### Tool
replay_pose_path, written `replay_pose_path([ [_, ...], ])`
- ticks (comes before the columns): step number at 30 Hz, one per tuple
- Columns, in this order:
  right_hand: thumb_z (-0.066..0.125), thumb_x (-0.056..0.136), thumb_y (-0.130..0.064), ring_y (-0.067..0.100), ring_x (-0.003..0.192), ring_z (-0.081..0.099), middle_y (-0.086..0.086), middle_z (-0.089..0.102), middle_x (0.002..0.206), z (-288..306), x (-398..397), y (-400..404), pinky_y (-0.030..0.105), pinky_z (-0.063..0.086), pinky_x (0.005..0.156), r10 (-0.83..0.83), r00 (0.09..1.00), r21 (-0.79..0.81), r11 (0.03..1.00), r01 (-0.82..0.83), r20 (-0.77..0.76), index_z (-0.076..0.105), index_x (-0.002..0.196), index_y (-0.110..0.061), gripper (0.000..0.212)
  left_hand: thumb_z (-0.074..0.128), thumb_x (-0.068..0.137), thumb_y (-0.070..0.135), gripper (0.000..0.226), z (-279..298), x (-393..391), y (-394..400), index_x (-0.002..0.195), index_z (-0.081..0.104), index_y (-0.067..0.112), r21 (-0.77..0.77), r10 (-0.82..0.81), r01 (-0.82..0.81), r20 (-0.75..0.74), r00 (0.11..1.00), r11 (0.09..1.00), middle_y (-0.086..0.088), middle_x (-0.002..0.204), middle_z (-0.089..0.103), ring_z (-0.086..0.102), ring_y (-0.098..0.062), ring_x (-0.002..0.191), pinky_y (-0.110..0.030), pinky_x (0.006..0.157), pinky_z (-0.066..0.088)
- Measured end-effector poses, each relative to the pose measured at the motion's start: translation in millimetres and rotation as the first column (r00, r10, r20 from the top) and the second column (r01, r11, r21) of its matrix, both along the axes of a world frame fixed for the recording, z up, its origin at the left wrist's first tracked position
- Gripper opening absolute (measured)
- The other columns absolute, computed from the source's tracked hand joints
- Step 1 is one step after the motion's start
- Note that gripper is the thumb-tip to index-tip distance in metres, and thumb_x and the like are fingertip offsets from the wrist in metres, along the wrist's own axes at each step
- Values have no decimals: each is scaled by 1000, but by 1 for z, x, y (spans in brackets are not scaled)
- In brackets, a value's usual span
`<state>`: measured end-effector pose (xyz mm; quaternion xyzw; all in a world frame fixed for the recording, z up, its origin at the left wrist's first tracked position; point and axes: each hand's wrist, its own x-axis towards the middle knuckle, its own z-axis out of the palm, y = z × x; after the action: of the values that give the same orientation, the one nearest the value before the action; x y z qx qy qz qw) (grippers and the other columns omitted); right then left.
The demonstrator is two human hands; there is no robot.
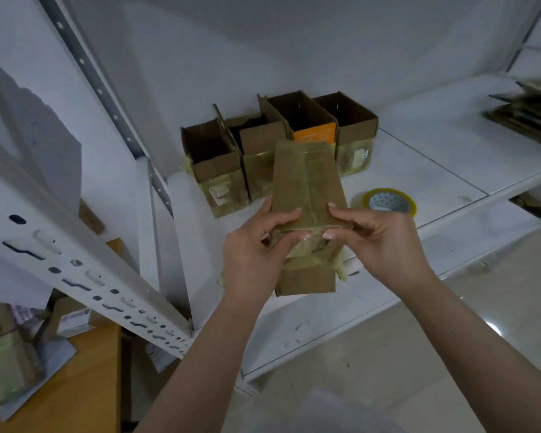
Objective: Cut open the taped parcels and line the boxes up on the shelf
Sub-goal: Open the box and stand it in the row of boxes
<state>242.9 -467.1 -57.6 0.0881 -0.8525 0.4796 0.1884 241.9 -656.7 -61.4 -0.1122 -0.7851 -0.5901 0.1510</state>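
A tall cardboard parcel (306, 179) wrapped in yellowish tape is held above the white shelf (434, 157). My left hand (256, 248) grips its near end from the left and my right hand (378, 235) from the right, thumbs pressing crumpled tape at that end. Below the hands a brown box (306, 281) stands on the shelf, partly hidden. Behind, several opened boxes stand in a row against the wall: the leftmost box (214, 165), a second box (260, 142), an orange-fronted box (313, 129) and the rightmost box (355, 132).
A roll of clear tape (388, 201) lies on the shelf right of the parcel. Flattened cardboard (528, 114) is stacked at the far right. A perforated shelf upright (85, 276) crosses the left. More taped parcels (7, 364) lie on a wooden table at lower left.
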Motion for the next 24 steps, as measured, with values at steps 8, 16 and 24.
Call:
replay_pose_path([
  [8,64,73,-53,14,132,49,5,51,145,37,10,-1,39,44,107,-13,999,23,1000,14,-42,65,122,-31,54,75,78,19,25,35,2,8,99,70,31,111,3,4,-66,998,994,20,105,67,50,-5,130,-12,92,46],
  [16,71,84,-5,18,111,64,4,71,106,42,11,1,29,48,101,-7,925,-75,997,-23,-380,72,106,-3,22,71,79,33,29,54,8,6,107,69,36,154,-105,117,-85,991,981,19,115,67,53,-4,127,-21,96,51],
  [24,76,79,-12,14,109,63,-11,69,102,41,13,-8,36,51,97,78,962,-119,987,-112,-262,70,105,-18,27,71,85,8,26,51,16,17,98,71,31,157,-82,93,-74,994,983,18,103,70,54,-4,126,-9,85,47],
])
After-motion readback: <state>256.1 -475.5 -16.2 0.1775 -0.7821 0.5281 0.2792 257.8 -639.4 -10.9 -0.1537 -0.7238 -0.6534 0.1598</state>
